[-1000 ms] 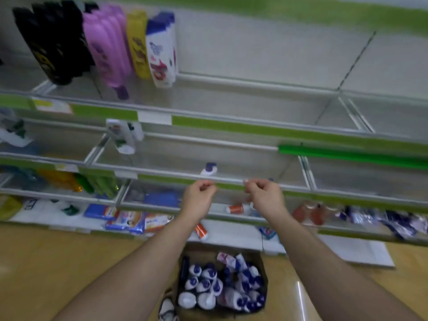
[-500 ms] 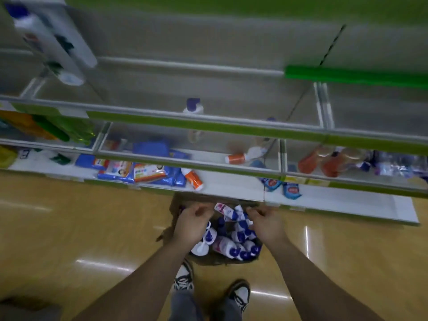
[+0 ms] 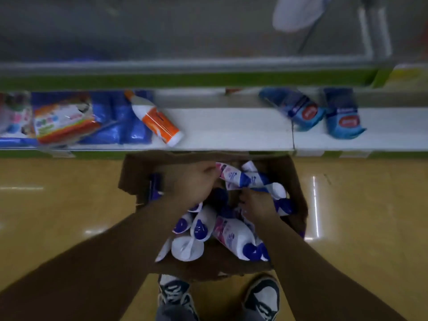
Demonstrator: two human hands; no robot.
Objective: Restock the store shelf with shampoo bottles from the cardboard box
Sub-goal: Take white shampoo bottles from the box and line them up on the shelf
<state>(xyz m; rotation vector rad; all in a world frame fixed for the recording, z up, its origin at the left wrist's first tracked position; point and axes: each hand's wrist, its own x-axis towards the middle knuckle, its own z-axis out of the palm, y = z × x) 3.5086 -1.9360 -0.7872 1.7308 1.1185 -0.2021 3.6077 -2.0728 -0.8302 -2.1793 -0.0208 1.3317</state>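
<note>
The cardboard box (image 3: 298, 181) sits on the floor (image 3: 69, 193) by the shelf's (image 3: 231, 128) front edge, full of shampoo bottles (image 3: 227, 232). My left hand (image 3: 194, 181) curls round the top bottle (image 3: 234, 178) to lift it. My right hand (image 3: 257, 205) is among the bottles; I cannot tell if it holds one.

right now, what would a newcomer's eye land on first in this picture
First comes the cardboard box on the floor at the foot of the shelves, heaped with white and blue shampoo bottles. The left hand and right hand are down among them, though blur hides whether either grips one. Next is the orange and white bottle lying on its side on the bottom shelf, with blue packs further right.
</note>
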